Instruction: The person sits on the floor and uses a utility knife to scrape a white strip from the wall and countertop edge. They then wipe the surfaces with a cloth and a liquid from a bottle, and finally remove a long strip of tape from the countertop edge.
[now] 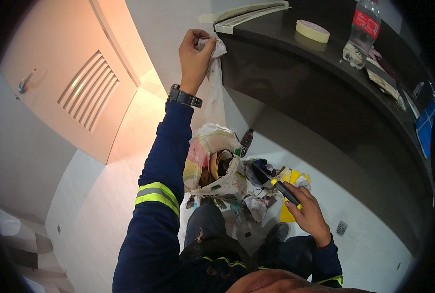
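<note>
My left hand (196, 56) is raised to the near left corner of a dark counter (295, 68), its fingers closed on a crumpled white rag (219, 48) against the wall end. A black watch sits on that wrist. Lower right, my right hand (307, 213) grips a knife-like tool (287, 192) by its black handle with a yellow collar. Its thin dark blade points up and left, and its exact kind is unclear. Pale masking tape strips (249, 17) run along the counter's left end.
On the counter are a tape roll (313, 31), a plastic bottle (363, 31) with a red label, and a blue packet (425, 128). Below, an open bag (212, 132) of tools and containers stands before my legs, with rags and yellow sheets (288, 211) beside it. A louvred door (71, 83) is left.
</note>
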Tool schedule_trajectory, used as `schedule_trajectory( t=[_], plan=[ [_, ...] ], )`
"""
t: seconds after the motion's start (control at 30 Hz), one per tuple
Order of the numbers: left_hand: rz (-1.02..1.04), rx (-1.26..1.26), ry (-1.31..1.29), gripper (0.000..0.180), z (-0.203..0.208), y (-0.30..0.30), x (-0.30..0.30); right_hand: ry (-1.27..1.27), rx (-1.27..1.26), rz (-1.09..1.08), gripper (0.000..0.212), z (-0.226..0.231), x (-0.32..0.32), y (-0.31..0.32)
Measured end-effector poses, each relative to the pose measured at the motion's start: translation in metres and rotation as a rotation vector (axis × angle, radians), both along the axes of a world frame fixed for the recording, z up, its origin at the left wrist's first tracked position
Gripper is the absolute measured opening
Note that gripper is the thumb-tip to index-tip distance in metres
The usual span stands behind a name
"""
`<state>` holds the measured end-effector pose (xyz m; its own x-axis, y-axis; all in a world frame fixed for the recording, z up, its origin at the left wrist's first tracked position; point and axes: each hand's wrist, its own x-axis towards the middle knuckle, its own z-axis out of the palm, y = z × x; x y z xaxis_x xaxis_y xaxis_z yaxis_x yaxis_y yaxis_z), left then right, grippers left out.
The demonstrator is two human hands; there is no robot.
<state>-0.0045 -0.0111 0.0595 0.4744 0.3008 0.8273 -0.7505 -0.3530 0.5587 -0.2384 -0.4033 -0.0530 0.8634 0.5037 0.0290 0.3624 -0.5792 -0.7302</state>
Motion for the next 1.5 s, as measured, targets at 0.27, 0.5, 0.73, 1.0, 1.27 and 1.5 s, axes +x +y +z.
schedule_trajectory(
  t=[0.27,0.5,0.73,1.0,1.27,1.5],
  plan=[
    [0.177,0.1,0.032,0.024,0.002,0.002,0.009,0.025,-0.051,0.013,0.051,-0.004,0.005,0.003],
    [0.227,0.081,0.061,0.025,-0.022,-0.006,0.004,-0.031,-0.039,0.067,0.054,-0.015,0.013,0.007],
    [0.222,0.122,0.013,0.023,-0.011,-0.005,0.007,0.007,-0.107,0.096,0.052,-0.016,0.02,0.008],
    [0.279,0.111,0.094,0.023,-0.071,-0.01,-0.001,0.099,-0.131,0.064,0.054,-0.011,0.014,0.002],
    [0.387,0.228,-0.021,0.026,-0.003,-0.008,0.003,0.105,-0.174,0.108,0.053,-0.018,0.015,-0.005],
    [0.347,0.175,0.248,0.024,-0.116,-0.016,-0.014,0.04,-0.145,0.126,0.055,-0.025,0.015,-0.009]
  ],
)
